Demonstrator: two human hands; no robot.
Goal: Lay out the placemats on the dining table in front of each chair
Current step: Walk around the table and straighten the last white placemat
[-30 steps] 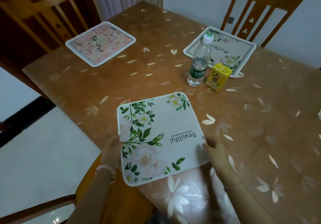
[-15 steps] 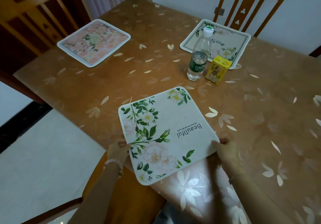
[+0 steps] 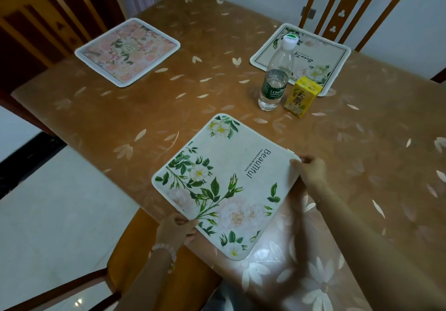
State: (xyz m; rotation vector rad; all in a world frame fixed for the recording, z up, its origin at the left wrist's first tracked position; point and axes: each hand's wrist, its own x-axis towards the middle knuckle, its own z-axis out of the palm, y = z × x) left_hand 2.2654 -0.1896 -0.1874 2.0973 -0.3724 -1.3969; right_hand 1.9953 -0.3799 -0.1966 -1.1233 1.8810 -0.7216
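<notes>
Grip: left hand (image 3: 176, 229) and right hand (image 3: 311, 169) pinching near mat (image 3: 224, 185) edges | done: pink mat (image 3: 128, 51), far mat (image 3: 311, 57) on surface (image 3: 169, 107) | left: near mat askew, overhanging edge; needs squaring

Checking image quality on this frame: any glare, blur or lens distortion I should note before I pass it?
Head view: a bright glare patch on the glossy table cover just below the near placemat; wide-angle bending bows the table edges and tilts the chairs outward; corners are soft and slightly smeared, while the placemat's print reads clearly; light is dim and warm, with the forearms dark.
</notes>
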